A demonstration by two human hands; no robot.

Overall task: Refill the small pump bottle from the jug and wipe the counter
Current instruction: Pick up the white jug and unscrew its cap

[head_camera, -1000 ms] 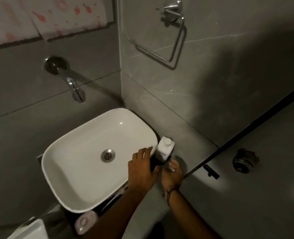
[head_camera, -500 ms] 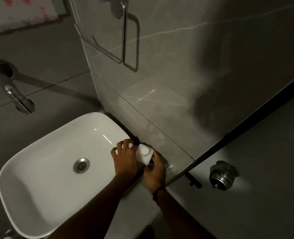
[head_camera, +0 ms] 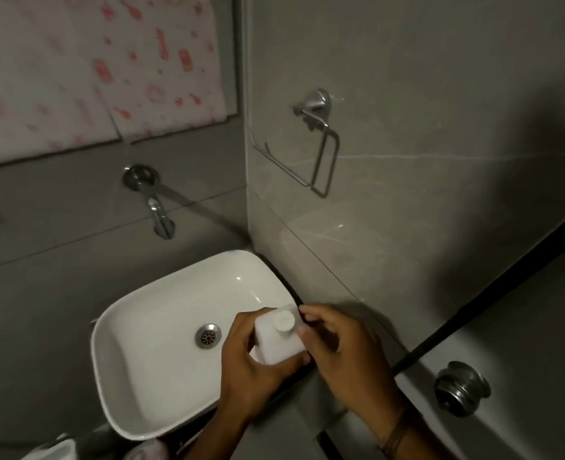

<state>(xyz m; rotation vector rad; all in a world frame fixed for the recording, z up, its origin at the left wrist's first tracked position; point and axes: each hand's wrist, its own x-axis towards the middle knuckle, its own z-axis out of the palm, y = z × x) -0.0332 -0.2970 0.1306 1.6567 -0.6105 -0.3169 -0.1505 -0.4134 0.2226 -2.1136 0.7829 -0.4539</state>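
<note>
A white rectangular jug (head_camera: 274, 346) with a round white cap (head_camera: 283, 321) is held upright over the right rim of the white basin (head_camera: 161, 327). My left hand (head_camera: 251, 373) wraps the jug's body from the left and underneath. On the jug's right side is my right hand (head_camera: 344, 353), its fingertips and thumb pressed beside the cap. The cap is on. A pale rounded object (head_camera: 148, 452) at the bottom edge may be the small pump bottle; it is too cut off to tell.
A wall tap (head_camera: 158, 214) juts out above the basin. A metal towel ring (head_camera: 321, 161) hangs on the right wall. A door with a metal knob (head_camera: 462, 388) stands at the right. A narrow dark counter strip (head_camera: 304, 371) runs beside the basin.
The jug has left the counter corner by the basin and now sits higher and nearer me in both hands. The view has swung back to the left.
</note>
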